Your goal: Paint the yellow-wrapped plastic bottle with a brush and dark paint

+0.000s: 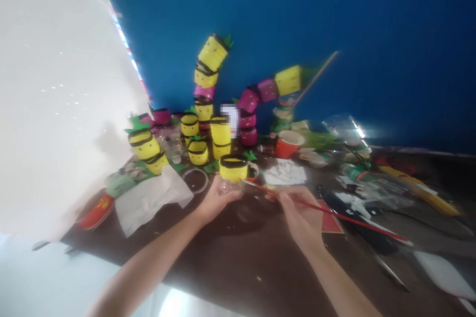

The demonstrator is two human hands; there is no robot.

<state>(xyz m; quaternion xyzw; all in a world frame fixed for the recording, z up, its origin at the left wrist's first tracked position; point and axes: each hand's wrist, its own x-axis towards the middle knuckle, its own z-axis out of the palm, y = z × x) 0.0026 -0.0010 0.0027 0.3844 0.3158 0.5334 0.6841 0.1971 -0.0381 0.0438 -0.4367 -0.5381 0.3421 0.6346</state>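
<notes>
My left hand [217, 199] is closed round the clear lower part of a small cup [233, 169], which has a yellow side and a black rim. Between the fingers of my right hand [297, 208] is a long red paintbrush [345, 217], its tip at the cup's lower right side. Whether the tip touches the cup is too blurred to tell. Just behind the cup stand several yellow cups with black bands, among them a short one [198, 152] and a taller stack [220, 138].
Curved stacks of yellow and magenta cups [248, 101] rise against the blue wall. A red paper cup [288, 144], crumpled white tissue [285, 173] and clear tape roll [195, 181] lie behind my hands. At the right are scissors [390, 272], plastic scraps and a yellow tool [424, 190].
</notes>
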